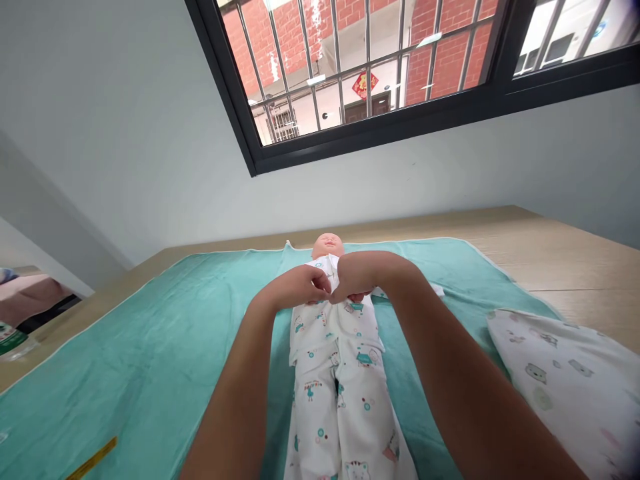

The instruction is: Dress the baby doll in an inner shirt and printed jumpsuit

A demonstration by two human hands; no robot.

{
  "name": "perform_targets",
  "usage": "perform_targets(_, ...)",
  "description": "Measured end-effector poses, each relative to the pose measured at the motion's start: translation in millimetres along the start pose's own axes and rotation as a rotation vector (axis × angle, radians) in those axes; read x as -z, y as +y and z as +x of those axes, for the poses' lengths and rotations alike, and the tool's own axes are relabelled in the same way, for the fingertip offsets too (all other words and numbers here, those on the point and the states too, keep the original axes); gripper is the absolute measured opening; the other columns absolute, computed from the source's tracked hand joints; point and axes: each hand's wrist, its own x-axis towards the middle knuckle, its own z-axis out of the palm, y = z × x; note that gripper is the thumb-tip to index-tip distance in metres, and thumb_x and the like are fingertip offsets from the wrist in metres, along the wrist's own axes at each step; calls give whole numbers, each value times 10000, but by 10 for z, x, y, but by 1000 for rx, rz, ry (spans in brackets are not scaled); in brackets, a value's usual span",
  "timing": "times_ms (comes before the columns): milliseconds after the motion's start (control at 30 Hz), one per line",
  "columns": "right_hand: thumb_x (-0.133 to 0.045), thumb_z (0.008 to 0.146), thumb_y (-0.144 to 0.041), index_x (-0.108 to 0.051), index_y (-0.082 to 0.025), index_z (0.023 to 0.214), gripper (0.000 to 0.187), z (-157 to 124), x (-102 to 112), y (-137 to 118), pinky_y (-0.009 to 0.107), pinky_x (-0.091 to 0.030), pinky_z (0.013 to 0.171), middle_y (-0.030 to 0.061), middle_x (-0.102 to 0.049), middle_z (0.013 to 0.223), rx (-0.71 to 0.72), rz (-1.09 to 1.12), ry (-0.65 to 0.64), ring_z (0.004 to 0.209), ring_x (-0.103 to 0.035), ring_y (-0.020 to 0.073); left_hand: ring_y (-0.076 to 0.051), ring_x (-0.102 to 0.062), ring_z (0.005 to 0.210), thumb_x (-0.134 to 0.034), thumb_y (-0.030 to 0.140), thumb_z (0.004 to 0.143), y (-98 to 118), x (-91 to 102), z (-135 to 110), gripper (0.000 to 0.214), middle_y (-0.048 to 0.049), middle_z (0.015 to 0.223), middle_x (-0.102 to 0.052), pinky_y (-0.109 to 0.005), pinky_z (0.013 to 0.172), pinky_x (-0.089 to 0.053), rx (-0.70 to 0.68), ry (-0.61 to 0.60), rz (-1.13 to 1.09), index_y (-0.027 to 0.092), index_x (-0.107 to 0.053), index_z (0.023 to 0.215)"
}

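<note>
Doll point(328, 247) lies on teal blanket point(200, 327) below barred window point(367, 130).

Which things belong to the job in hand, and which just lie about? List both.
Job in hand:
White, printed cloth outfit, at the left hand and right hand
Bald, pinkish baby doll
Teal, soft-looking blanket underneath

Apparently lying about:
White, animal-print cloth
Flat yellow strip
Clear, green-labelled bottle
</note>
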Motion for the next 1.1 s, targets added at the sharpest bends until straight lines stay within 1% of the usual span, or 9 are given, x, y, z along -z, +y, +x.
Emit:
perform_targets(100, -672, 671, -477, -652, -197, 667, 281, -9, -38, -153, 305, -410, 574, 10, -612, 643, 48, -62, -118, 592, -572, 166, -143, -602, 684, -600, 268, 710, -50, -4, 35, 99, -12, 792, -662, -261, 608, -460, -21, -17, -61, 193, -638, 762)
perform_targets(267, -657, 670, -296, -680, -217, 816, 168, -69, -57, -354, 303, -429, 607, 8, -594, 667, -5, -183, -49, 674, -598, 196, -139, -612, 672, -588, 235, 699, -47, -1, 38, 56, -20, 782, -667, -276, 648, -492, 10, -8, -179, 180, -593, 708)
perform_targets(567, -626, 768, -303, -712, -212, 851, 150, -105, -123, -461, 298, -417, 583, 50, -621, 650, -25, -186, 45, 633, -614, 199, -132, -565, 571, -521, 126, 605, -2, -21, 29, 77, 9, 610, -595, -276, 580, -459, 7, 32, -215, 189, -565, 598)
perform_targets(700, -561, 814, -297, -714, -206, 850, 182, -94, -312, -414, 306, -401, 583, 87, -663, 740, -2, -191, 183, 685, -628, 227, -131, -558, 556, -539, 150, 628, -45, -2, 58, 60, 5, 591, -585, -263, 556, -439, 7, 2, -229, 182, -565, 585)
perform_targets(800, -539, 806, -187, -694, -162, 828, 158, -147, -590, -353, 289, -382, 601, 121, -666, 801, -26, -226, 395, 737, -630, 226, -136, -563, 565, -589, 209, 660, -92, -31, 79, 60, 4, 605, -596, -257, 547, -422, -20, 12, -232, 181, -580, 608)
perform_targets(867, -510, 810, -141, -668, -149, 837, 161, -195, -814, -273, 277, -372, 604, 115, -654, 807, -13, -201, 589, 741, -618, 208, -134, -540, 561, -603, 293, 703, -131, -128, 100, 157, 11, 597, -584, -254, 532, -390, -52, 92, -218, 186, -563, 596)
perform_targets(967, -460, 863, -141, -641, -167, 850, 184, -245, -1112, -105, 271, -390, 645, 77, -641, 832, 44, -66, 853, 796, -600, 196, -143, -530, 614, -560, 392, 778, -189, -383, 136, 260, 13, 630, -597, -257, 558, -364, -37, 413, -166, 193, -562, 611)
perform_targets(1033, -463, 896, -165, -643, -183, 869, 183, -251, -1242, 0, 264, -416, 708, 53, -643, 859, 111, 91, 956, 829, -597, 183, -152, -548, 669, -524, 408, 822, -227, -561, 145, 267, 9, 680, -629, -260, 603, -373, -17, 609, -117, 200, -607, 677)
perform_targets(1100, -485, 910, -183, -648, -193, 890, 165, -240, -1312, 72, 263, -434, 761, 41, -649, 888, 185, 239, 1010, 848, -600, 174, -156, -562, 699, -502, 392, 853, -269, -689, 132, 257, 5, 715, -650, -262, 638, -386, -44, 685, -87, 207, -646, 749)
